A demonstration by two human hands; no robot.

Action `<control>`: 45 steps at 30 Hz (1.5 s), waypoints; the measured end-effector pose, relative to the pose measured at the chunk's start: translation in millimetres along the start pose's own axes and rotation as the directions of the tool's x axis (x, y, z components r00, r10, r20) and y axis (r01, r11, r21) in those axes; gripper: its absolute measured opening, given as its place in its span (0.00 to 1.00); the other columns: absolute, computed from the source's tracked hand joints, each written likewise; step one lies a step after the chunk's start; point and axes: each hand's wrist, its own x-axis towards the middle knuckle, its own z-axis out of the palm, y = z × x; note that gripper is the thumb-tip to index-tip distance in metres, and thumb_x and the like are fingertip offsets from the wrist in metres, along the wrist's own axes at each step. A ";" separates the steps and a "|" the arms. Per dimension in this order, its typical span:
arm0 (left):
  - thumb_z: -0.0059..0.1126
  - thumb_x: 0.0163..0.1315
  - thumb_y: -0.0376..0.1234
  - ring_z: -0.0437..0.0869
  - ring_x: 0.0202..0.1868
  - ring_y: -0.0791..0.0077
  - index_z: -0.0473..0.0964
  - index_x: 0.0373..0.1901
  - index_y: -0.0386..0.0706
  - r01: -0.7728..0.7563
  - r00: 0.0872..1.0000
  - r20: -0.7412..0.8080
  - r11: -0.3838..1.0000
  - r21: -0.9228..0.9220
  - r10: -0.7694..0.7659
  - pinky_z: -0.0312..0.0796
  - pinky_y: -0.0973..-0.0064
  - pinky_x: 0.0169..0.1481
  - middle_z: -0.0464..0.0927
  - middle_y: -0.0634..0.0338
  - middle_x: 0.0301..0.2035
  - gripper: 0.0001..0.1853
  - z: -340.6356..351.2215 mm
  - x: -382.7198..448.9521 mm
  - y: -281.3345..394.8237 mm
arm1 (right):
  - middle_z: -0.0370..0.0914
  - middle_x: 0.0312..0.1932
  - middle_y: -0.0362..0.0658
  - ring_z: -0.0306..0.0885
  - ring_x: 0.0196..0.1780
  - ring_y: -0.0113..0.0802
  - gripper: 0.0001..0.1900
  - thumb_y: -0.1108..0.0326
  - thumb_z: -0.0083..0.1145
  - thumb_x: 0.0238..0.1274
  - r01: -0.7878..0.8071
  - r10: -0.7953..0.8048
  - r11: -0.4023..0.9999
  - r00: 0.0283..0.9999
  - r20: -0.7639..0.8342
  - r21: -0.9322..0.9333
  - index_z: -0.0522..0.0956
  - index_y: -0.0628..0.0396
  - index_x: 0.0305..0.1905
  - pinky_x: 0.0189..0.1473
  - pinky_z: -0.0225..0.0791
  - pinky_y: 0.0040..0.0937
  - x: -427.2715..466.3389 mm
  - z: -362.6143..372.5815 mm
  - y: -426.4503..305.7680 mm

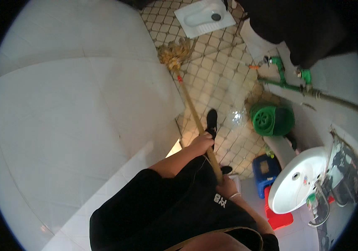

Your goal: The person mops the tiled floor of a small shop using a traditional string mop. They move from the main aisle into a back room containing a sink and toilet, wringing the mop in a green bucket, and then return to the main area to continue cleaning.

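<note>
Both of my hands are closed around the wooden handle (191,105) of a string mop. My left hand (202,143) grips it partway along, above a black shoe (211,118). Close to my torso, my right hand (226,187) is wrapped around the handle's upper end; a pale band circles that wrist. The mop's yellowish-brown strings (175,55) are spread on the tiled floor (210,75), beside the base of the left wall and just short of the squat toilet (194,20). A red band (179,78) marks the handle near the mop head.
A green mop bucket (273,120) with a wringer basket stands to the right. Nearer are a white washbasin (295,182), a blue plastic stool (265,171) and a red plastic object (279,221). Green pipework with taps (281,70) runs along the right wall. White wall panels (81,109) bound the left.
</note>
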 end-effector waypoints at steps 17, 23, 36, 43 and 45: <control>0.49 0.54 0.29 0.82 0.24 0.63 0.75 0.19 0.39 0.871 0.419 -0.094 0.429 -0.238 -0.903 0.73 0.66 0.27 0.80 0.53 0.23 0.08 -355.3 273.1 -181.0 | 0.69 0.20 0.34 0.65 0.18 0.19 0.07 0.70 0.56 0.60 -0.470 -0.541 -0.185 0.782 0.310 0.863 0.72 0.61 0.38 0.17 0.58 0.16 303.7 -150.6 -313.0; 0.57 0.55 0.36 0.86 0.40 0.61 0.85 0.32 0.43 0.378 0.832 0.028 0.602 0.704 -0.555 0.75 0.63 0.40 0.85 0.53 0.35 0.10 -330.9 317.4 -171.2 | 0.65 0.20 0.31 0.63 0.18 0.16 0.06 0.71 0.50 0.66 -0.541 -0.723 -0.380 0.679 0.124 0.750 0.72 0.63 0.40 0.18 0.58 0.15 294.5 -161.4 -281.9; 0.55 0.53 0.32 0.84 0.43 0.54 0.67 0.55 0.27 0.615 0.776 -0.127 0.786 -0.066 -0.618 0.75 0.64 0.46 0.80 0.41 0.40 0.27 -174.0 298.3 -65.7 | 0.66 0.19 0.31 0.60 0.16 0.17 0.06 0.71 0.55 0.61 -0.289 -0.473 -0.474 0.880 0.037 0.832 0.75 0.54 0.42 0.17 0.55 0.16 171.9 -106.1 -193.8; 0.55 0.54 0.27 0.84 0.30 0.58 0.55 0.61 0.23 0.586 0.690 0.009 0.551 -0.594 -0.723 0.76 0.66 0.31 0.78 0.41 0.36 0.33 -109.1 142.9 64.0 | 0.64 0.18 0.31 0.58 0.15 0.20 0.06 0.71 0.54 0.57 -0.325 -0.297 -0.093 0.911 0.285 0.941 0.72 0.49 0.38 0.17 0.55 0.20 31.3 -46.8 -102.1; 0.57 0.55 0.28 0.82 0.26 0.61 0.53 0.62 0.23 0.591 0.707 0.071 0.531 -0.608 -0.704 0.76 0.67 0.29 0.76 0.44 0.34 0.35 -57.0 113.9 57.3 | 0.64 0.18 0.32 0.58 0.16 0.21 0.09 0.71 0.55 0.55 -0.353 -0.290 -0.040 0.899 0.327 0.935 0.67 0.48 0.38 0.17 0.54 0.22 -2.9 -27.9 -79.5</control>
